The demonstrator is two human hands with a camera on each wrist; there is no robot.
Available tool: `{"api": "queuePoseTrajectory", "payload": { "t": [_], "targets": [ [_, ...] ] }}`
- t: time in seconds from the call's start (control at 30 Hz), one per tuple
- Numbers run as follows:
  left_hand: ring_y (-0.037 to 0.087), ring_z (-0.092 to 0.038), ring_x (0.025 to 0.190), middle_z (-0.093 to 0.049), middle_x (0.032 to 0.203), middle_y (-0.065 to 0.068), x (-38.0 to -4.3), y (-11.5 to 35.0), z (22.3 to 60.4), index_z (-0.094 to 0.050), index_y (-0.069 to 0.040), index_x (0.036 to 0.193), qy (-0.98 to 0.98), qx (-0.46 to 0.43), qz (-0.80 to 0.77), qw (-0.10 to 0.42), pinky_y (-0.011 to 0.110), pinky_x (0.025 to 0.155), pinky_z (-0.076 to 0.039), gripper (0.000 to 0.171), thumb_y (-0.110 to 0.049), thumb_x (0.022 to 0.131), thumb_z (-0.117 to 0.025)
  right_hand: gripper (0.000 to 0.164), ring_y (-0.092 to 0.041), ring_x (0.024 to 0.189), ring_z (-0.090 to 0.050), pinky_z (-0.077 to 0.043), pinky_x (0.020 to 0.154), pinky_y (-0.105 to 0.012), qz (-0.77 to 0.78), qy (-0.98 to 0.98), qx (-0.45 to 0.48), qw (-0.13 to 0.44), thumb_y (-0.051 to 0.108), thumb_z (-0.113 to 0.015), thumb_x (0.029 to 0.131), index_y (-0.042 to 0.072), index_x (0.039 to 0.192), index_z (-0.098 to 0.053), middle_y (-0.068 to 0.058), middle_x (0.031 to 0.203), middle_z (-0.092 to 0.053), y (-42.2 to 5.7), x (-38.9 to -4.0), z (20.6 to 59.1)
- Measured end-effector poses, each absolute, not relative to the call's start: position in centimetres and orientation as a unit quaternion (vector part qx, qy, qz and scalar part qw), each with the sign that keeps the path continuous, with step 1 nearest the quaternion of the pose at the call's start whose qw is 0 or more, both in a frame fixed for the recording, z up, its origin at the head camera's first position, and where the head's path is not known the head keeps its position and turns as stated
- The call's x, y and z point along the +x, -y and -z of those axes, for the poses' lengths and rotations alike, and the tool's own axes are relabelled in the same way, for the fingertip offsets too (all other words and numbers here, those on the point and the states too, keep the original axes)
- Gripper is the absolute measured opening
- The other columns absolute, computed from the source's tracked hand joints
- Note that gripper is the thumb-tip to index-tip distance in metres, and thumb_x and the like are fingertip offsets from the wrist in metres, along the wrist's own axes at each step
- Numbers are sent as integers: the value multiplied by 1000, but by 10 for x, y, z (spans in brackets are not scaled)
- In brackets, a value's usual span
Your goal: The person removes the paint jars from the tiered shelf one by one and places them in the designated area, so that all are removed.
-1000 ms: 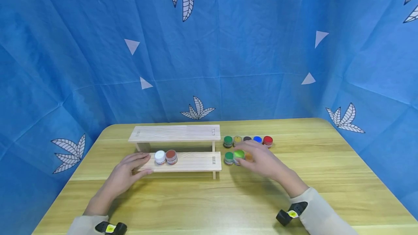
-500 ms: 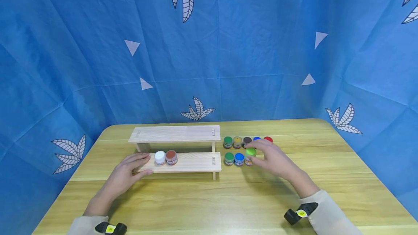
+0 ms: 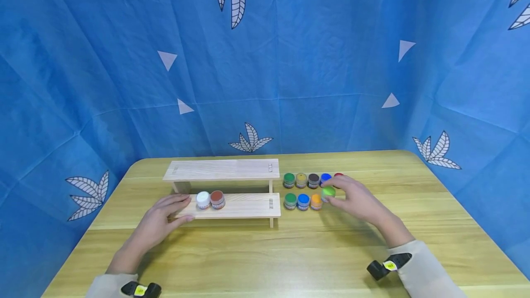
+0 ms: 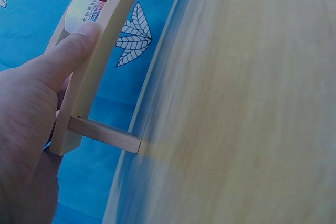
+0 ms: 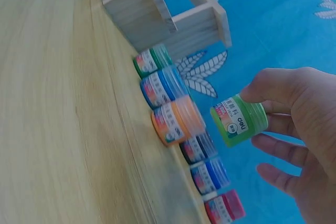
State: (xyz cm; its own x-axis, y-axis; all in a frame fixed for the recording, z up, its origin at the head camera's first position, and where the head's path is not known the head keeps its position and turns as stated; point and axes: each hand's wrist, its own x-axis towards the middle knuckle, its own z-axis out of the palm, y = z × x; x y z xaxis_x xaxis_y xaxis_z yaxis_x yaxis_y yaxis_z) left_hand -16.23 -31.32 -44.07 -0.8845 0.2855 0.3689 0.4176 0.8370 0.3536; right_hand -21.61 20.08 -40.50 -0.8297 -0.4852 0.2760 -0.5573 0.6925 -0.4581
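My right hand [image 3: 361, 200] pinches a light green paint jar [image 5: 237, 123] between thumb and fingers. In the right wrist view the jar hangs above the table, beside an orange paint jar [image 5: 176, 121]. A blue paint jar [image 3: 303, 202] and a green paint jar [image 3: 290, 201] stand left of the orange one. With my left hand [image 3: 154, 220] I grip the left end of the lower board [image 3: 244, 205] of a two-tier wooden rack. My thumb lies along its front edge, close to a white paint jar [image 3: 203, 199]. A brown paint jar [image 3: 217, 199] stands right of the white one.
Behind the front jars runs a back row: green [image 3: 289, 180], yellow [image 3: 301, 180], black [image 3: 313, 180], blue [image 3: 325, 179] and a partly hidden red jar [image 3: 338, 174]. The rack's upper board [image 3: 223, 169] bears nothing. A blue patterned cloth [image 3: 323, 59] hangs behind the table [image 3: 248, 261].
My right hand has carried the light green jar rightward, from over the blue jar, past the orange one, to its right. Both front jars are now uncovered. The left hand stays put.
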Motion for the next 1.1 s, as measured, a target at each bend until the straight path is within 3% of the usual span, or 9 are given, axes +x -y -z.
{"api": "queuePoseTrajectory", "payload": {
  "t": [0.23,1.1],
  "targets": [
    [36,-52,123,-62,130,11,-162,314,441,-66,-4,126,947,-186,216,151,56,100,-42,54,-33,82,-79,32,-29,108,-60,-49,92,-54,-285,919,268,35,17,-73,89,10,120,-68,-4,116,-67,-211,-221,413],
    [36,-51,123,-61,131,12,-163,315,442,-66,-4,127,946,-186,219,151,56,100,-42,56,-35,82,-79,31,-34,119,-54,-46,97,-55,-286,917,276,-35,17,-72,90,14,120,-68,-8,125,-62,-219,-228,432]
  ]
}}
